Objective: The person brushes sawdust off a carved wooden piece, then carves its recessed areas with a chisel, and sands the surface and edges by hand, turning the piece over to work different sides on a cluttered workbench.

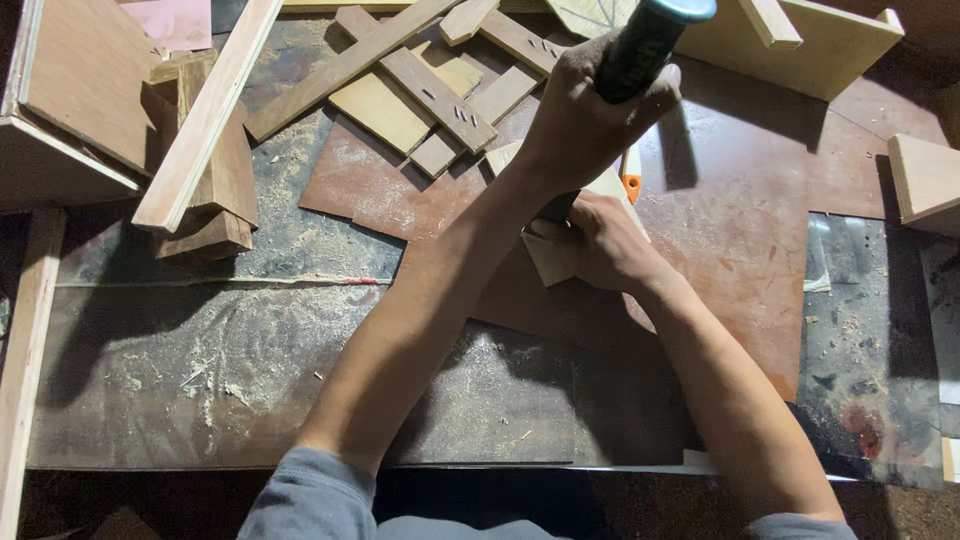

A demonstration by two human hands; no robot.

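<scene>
1. Gripping a black tool handle (640, 45) with a blue cap, the left hand (585, 115) has its fingers wrapped tight around it, raised above the bench (250, 360).
2. The right hand (600, 245) pinches a small pale wood piece (548, 262), fingers closed on it, on the reddish board (730, 230).
3. Wood offcuts (420, 85) lie beyond.

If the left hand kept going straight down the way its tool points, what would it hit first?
Most likely the small wood piece pinned by the right hand; the left hand grips a tool handle above it, though depth is unclear.
</scene>
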